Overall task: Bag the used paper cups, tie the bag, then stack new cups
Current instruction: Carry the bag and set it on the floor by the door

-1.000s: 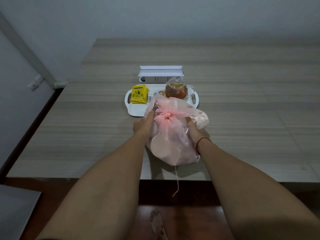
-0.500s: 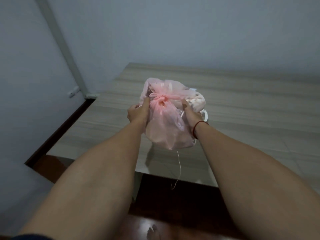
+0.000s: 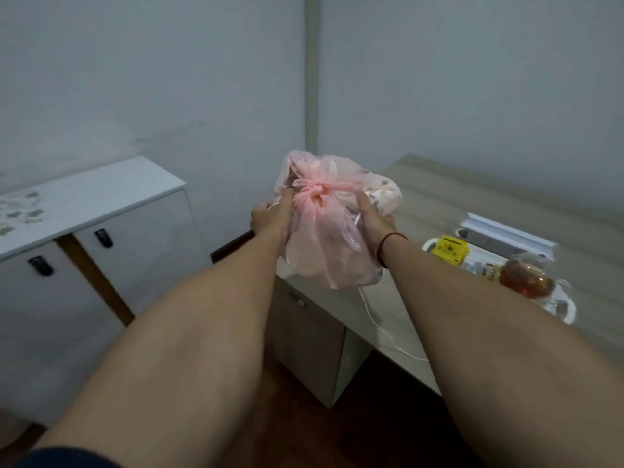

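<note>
Held the thin, crinkly, translucent pink plastic bag (image 3: 332,244) at centre frame, apparently clear of the pale wood-grain table (image 3: 472,204). Gripped one flank with the left hand (image 3: 270,217), fingers curled into the film; clasped the other with the right hand (image 3: 373,217). Looked tied already, with a puckered knot (image 3: 315,190) on top and pale rounded shapes inside. Judged bagging and tying done. Called next for setting the soft bundle down, then finding new cups.
</note>
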`<state>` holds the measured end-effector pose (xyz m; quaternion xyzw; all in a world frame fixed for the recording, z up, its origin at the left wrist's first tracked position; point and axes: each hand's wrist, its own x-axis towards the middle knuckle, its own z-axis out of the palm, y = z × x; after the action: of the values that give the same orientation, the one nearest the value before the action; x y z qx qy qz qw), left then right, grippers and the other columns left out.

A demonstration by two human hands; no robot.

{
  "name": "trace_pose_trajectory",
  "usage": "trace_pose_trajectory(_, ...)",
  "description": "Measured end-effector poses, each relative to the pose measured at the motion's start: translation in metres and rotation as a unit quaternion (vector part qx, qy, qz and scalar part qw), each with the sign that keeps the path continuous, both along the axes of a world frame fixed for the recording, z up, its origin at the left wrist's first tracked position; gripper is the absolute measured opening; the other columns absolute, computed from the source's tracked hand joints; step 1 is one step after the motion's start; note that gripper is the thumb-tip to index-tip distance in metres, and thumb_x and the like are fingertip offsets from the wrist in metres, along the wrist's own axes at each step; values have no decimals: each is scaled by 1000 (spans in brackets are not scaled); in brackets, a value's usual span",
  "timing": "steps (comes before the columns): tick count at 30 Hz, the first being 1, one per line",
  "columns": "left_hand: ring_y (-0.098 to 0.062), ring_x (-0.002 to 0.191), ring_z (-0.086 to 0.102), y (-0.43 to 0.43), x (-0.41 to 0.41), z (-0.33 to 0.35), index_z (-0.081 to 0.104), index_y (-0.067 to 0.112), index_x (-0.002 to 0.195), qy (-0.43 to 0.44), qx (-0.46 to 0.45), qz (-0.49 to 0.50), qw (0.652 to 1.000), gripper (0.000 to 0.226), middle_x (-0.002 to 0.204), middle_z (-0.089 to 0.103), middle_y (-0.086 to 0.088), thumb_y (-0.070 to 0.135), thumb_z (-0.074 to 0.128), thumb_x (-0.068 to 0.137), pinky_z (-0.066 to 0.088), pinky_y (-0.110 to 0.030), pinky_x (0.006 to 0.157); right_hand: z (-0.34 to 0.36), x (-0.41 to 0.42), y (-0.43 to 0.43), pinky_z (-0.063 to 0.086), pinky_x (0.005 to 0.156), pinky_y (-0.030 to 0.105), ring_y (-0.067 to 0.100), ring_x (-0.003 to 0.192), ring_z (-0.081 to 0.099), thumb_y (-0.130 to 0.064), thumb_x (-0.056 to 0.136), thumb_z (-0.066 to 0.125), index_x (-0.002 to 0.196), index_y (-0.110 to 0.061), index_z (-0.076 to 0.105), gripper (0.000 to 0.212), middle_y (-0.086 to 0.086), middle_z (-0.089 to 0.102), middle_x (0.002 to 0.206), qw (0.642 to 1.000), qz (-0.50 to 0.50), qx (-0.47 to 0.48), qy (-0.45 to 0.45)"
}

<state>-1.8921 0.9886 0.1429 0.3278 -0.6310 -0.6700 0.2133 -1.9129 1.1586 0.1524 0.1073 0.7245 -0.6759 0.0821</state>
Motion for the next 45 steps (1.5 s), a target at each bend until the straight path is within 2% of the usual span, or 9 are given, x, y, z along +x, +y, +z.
trace_pose_trajectory(6,-26,86,68,-132,25,1,63,14,66,-21,-43,92,995,52,84,70,-6,65,67,65,54,-33,77,1,0,-135,41,105,37,27,124,54,-79,57,59,142,-11,41,111,9,51,141,996,89,-10,7)
trace_pose_trajectory(12,-22,81,68,-257,59,-8,72,14,84,-16,-18,137,990,59,86,72,-3,70,66,64,57,-35,79,-8,11,-271,39,110,44,30,128,51,-86,35,54,144,-14,39,132,8,49,144,988,154,-7,-25)
trace_pose_trajectory(15,-21,81,69,-321,87,-14,73,14,84,-16,-8,191,981,54,87,73,-2,65,66,68,58,-35,79,-9,24,-343,37,113,42,29,133,46,-83,50,58,146,-14,37,120,9,45,148,978,207,2,-9)
trace_pose_trajectory(18,-19,77,67,-392,123,-19,72,13,81,-8,-3,273,962,52,80,71,0,63,65,71,51,-25,64,-10,40,-428,35,113,39,27,134,46,-75,66,58,145,-13,38,102,9,45,147,959,281,19,16)
trace_pose_trajectory(25,-13,62,59,-533,253,-40,61,18,60,-26,15,485,874,50,64,61,6,67,61,72,42,-23,51,-29,122,-632,38,110,41,29,129,50,-78,65,53,144,-13,40,102,11,50,143,876,480,44,30)
trace_pose_trajectory(28,-22,79,68,-577,319,-52,68,15,73,-34,39,565,824,49,76,69,0,64,66,71,58,-34,73,-40,182,-696,38,110,44,30,127,51,-82,61,47,142,-15,42,106,11,52,141,822,567,52,17)
trace_pose_trajectory(31,-24,91,68,-619,373,-60,72,9,97,-25,53,608,791,57,97,73,-6,60,70,72,56,-36,87,-55,233,-758,39,110,44,28,125,53,-82,57,49,139,-20,48,103,9,55,139,794,606,48,15)
trace_pose_trajectory(39,-31,102,68,-755,503,-119,70,6,94,-13,103,651,752,43,108,71,-13,44,74,77,53,-44,97,-122,359,-931,41,109,43,25,120,58,-79,62,52,132,-25,54,89,4,61,132,742,668,52,-23)
trace_pose_trajectory(45,-21,93,70,-865,564,-162,66,13,115,-63,170,637,749,88,107,71,-1,75,72,52,57,-41,87,-178,426,-1043,48,101,40,22,106,65,-83,52,52,116,-26,63,86,1,68,115,747,655,90,-74)
